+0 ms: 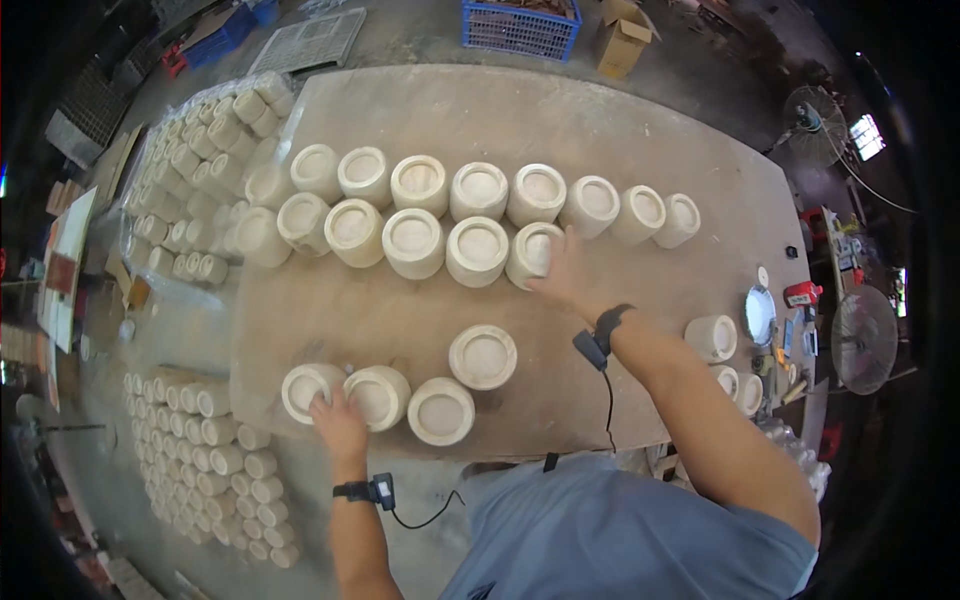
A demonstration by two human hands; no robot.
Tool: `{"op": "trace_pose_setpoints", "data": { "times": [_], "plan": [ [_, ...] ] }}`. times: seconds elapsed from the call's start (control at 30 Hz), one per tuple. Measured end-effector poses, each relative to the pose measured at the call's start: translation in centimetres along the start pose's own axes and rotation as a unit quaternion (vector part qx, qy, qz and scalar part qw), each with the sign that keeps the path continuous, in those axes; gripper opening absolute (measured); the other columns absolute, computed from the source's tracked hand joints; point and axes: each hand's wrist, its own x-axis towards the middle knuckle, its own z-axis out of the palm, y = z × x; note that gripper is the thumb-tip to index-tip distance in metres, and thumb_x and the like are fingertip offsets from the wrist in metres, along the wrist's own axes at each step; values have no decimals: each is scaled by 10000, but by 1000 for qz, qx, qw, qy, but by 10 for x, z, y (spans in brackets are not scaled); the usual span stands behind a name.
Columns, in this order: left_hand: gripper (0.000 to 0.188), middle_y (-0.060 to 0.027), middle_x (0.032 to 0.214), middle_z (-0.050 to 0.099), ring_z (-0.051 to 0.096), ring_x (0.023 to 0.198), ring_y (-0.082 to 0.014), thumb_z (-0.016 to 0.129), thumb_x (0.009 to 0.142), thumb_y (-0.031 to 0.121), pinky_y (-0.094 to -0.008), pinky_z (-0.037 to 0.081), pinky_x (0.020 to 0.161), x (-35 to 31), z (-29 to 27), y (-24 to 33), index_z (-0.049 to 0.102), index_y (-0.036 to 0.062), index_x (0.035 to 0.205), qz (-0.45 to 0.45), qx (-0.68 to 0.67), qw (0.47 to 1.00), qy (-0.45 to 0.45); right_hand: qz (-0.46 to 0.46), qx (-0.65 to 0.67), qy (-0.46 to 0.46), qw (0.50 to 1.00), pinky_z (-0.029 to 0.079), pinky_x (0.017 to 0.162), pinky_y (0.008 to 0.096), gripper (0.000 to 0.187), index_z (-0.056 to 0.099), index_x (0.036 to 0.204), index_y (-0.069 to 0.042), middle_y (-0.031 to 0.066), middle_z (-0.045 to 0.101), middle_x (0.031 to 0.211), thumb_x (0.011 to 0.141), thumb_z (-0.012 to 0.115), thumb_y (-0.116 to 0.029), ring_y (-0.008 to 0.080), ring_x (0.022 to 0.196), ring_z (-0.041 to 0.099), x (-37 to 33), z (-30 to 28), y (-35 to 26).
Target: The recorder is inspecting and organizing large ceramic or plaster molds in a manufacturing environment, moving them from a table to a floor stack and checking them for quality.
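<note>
Pale, cream-coloured round pots, each with a ringed, sunken round face on top, stand on a broad brown table (330, 300). My right hand (562, 280) grips the right side of a pot (532, 250) at the right end of the nearer row. Close to the table's front edge, my left hand (340, 420) has its fingers on the leftmost pot (308, 388), and another pot (378, 398) stands right beside that hand. Two more pots, one in front (441, 411) and one farther back (482, 357), stand to its right. My palms hide parts of the fingers.
Two rows of pots, including one far pot (420, 184), cross the table's middle. Many pots lie massed at the left (190, 170) and lower left (215, 460). Several pots (711, 338), a white bowl (760, 315) and small tools sit right, near standing fans (864, 340).
</note>
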Motion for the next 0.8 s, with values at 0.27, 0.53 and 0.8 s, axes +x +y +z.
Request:
{"op": "trace_pose_setpoints", "data": {
  "times": [0.27, 0.53, 0.8],
  "plan": [
    [857, -305, 1441, 364, 317, 1359, -491, 803, 727, 345, -565, 287, 1119, -12, -21, 99, 431, 53, 1441, 117, -113, 986, -34, 66, 39, -20, 997, 392, 1048, 559, 1209, 246, 1524, -47, 299, 279, 1523, 595, 829, -557, 468, 1352, 376, 9, 4, -7],
    [1129, -288, 1490, 303, 320, 1365, -489, 891, 565, 387, -544, 346, 1097, 19, 21, 214, 338, 166, 1523, 233, -60, 938, -248, 273, 664, -228, 658, 481, 941, 596, 845, 409, 1471, -126, 180, 500, 1413, 800, 702, -548, 359, 1273, 512, -36, -11, 47],
    [997, -245, 1409, 461, 464, 1294, -394, 846, 690, 414, -511, 392, 1067, 51, 55, 174, 360, 70, 1489, 28, -369, 906, -203, 199, 910, -304, 200, 595, 700, 455, 789, 420, 1473, -216, 180, 487, 1425, 878, 376, -732, 536, 1124, 554, -123, 11, 67]
  ]
}}
